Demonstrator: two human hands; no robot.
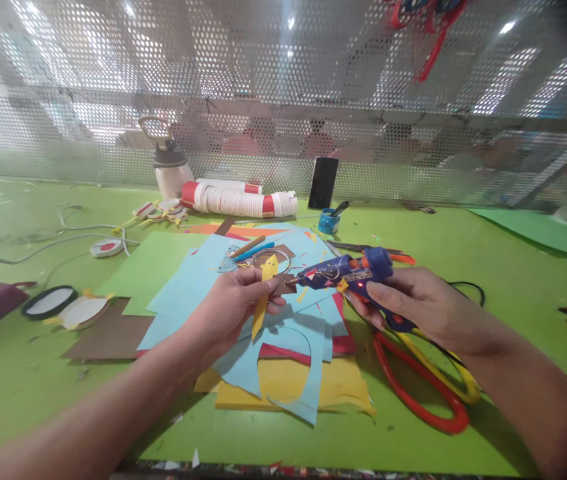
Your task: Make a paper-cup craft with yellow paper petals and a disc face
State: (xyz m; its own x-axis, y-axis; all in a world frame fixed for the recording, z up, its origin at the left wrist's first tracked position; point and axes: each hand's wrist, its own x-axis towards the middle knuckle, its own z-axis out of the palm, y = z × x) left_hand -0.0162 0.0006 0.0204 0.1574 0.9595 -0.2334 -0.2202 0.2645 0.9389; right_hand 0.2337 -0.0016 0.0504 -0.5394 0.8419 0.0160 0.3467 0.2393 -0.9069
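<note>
My left hand (236, 303) is closed in a pinch on a yellow paper strip (264, 290) with a small brown paper piece (283, 285) at its side. My right hand (413, 303) grips a blue hot glue gun (350, 273). Its nozzle points left and touches the brown piece. Both hands hover over a pile of light-blue, yellow and red cut paper sheets (283, 360) on the green table (513, 280).
Large red and yellow scissors (428, 393) lie under my right wrist. Brown card (108, 337), round paper discs (66, 307), a stack of paper cups (238, 199), a jug (169, 167), a phone (323, 182), pencils (250, 248) and cables surround the pile. A perforated metal screen stands behind.
</note>
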